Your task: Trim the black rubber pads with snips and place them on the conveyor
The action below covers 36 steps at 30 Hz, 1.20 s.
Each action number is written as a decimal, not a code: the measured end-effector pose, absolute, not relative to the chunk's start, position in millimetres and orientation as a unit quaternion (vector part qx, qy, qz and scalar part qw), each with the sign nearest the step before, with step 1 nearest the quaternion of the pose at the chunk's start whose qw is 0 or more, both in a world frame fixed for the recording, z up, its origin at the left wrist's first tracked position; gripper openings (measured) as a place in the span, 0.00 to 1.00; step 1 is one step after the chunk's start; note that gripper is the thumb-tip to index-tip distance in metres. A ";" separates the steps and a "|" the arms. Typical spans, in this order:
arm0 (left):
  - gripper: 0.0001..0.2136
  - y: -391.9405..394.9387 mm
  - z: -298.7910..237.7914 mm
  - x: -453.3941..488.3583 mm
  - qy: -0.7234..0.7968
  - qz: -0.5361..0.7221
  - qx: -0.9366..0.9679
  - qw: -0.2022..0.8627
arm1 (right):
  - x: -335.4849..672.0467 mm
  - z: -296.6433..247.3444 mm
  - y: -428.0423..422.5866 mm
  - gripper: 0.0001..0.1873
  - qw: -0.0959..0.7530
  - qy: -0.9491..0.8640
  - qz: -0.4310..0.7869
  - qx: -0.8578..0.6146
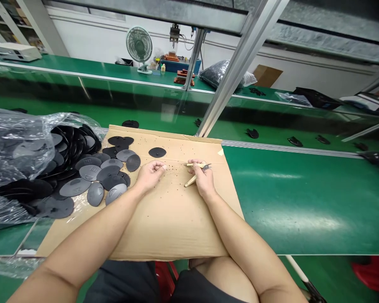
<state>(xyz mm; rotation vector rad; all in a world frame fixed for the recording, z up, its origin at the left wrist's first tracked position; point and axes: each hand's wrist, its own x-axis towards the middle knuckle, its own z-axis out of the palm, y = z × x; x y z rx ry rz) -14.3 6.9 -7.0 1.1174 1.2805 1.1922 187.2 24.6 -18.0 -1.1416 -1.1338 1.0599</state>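
Observation:
Over the middle of the cardboard sheet (164, 235), my left hand (150, 176) has thumb and fingers pinched together. Whatever lies between its fingertips is too small to make out. My right hand (202, 179) is wrapped round nippers (191, 181) with pale yellow handles, their dark jaws pointing right. Tiny dark bits are scattered on the cardboard between the hands. A single black oval disc (157, 152) lies flat just beyond my left hand. Further left, several dark grey oval discs (90, 172) overlap in a loose heap, some showing raised marks.
A clear plastic bag (15, 147) spills many black discs at the left. Beyond the cardboard runs a green conveyor belt (173, 111) with black parts (252, 133) on it. A slanted metal post (227, 80) rises behind the cardboard. A fan (139, 46) stands on the back shelf.

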 end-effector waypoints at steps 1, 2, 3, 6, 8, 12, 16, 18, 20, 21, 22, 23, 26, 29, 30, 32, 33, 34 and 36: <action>0.17 7.1 -7.8 -14.4 0.532 0.496 0.464 0.506 | 187.0 -18.5 24.0 0.16 0.574 -0.481 0.454 -0.482; 0.17 7.3 -8.5 -14.5 0.531 0.497 0.464 0.505 | 186.8 -19.0 23.3 0.16 0.579 -0.481 0.455 -0.477; 0.17 7.4 -8.9 -14.6 0.531 0.497 0.464 0.506 | 186.7 -19.4 22.5 0.17 0.582 -0.483 0.452 -0.472; 0.17 7.6 -9.0 -14.4 0.528 0.497 0.464 0.509 | 186.7 -20.2 20.6 0.19 0.590 -0.499 0.425 -0.471; 0.17 7.5 -8.3 -14.2 0.529 0.497 0.461 0.511 | 186.8 -20.3 20.3 0.19 0.598 -0.496 0.410 -0.477; 0.18 6.8 -5.8 -13.9 0.530 0.498 0.458 0.512 | 187.0 -20.0 20.7 0.20 0.609 -0.480 0.404 -0.486; 0.17 6.1 -3.0 -13.5 0.529 0.498 0.457 0.514 | 187.6 -20.0 20.5 0.21 0.598 -0.492 0.394 -0.495; 0.17 6.1 -2.5 -13.4 0.529 0.497 0.456 0.515 | 187.9 -20.8 20.7 0.21 0.595 -0.493 0.394 -0.497; 0.17 6.3 -3.0 -13.4 0.530 0.495 0.457 0.514 | 187.9 -22.0 21.3 0.22 0.595 -0.492 0.401 -0.494; 0.17 6.4 -3.6 -13.5 0.530 0.496 0.458 0.513 | 187.8 -22.7 21.7 0.22 0.593 -0.492 0.406 -0.492; 0.17 6.4 -4.3 -13.6 0.530 0.496 0.459 0.512 | 187.7 -23.3 22.1 0.22 0.590 -0.494 0.410 -0.490; 0.17 6.4 -5.1 -13.7 0.528 0.497 0.459 0.513 | 187.6 -23.9 22.5 0.23 0.586 -0.497 0.413 -0.489; 0.17 6.4 -7.1 -14.0 0.525 0.499 0.458 0.515 | 187.5 -24.8 23.5 0.23 0.570 -0.509 0.413 -0.496; 0.17 6.9 -7.7 -14.1 0.524 0.500 0.459 0.515 | 187.8 -24.7 23.8 0.22 0.556 -0.520 0.411 -0.502; 0.17 7.1 -7.6 -14.0 0.524 0.500 0.459 0.515 | 187.8 -24.5 23.8 0.22 0.553 -0.522 0.412 -0.501; 0.17 7.5 -7.1 -13.9 0.523 0.501 0.457 0.515 | 187.9 -24.1 23.3 0.22 0.550 -0.525 0.414 -0.500; 0.17 7.5 -6.8 -13.9 0.523 0.502 0.456 0.516 | 187.8 -23.8 23.0 0.22 0.550 -0.525 0.415 -0.499; 0.17 7.5 -6.6 -13.9 0.523 0.502 0.456 0.516 | 187.8 -23.7 22.7 0.22 0.551 -0.525 0.415 -0.499; 0.17 7.3 -6.4 -13.9 0.524 0.502 0.455 0.516 | 187.7 -23.6 22.1 0.22 0.554 -0.523 0.414 -0.498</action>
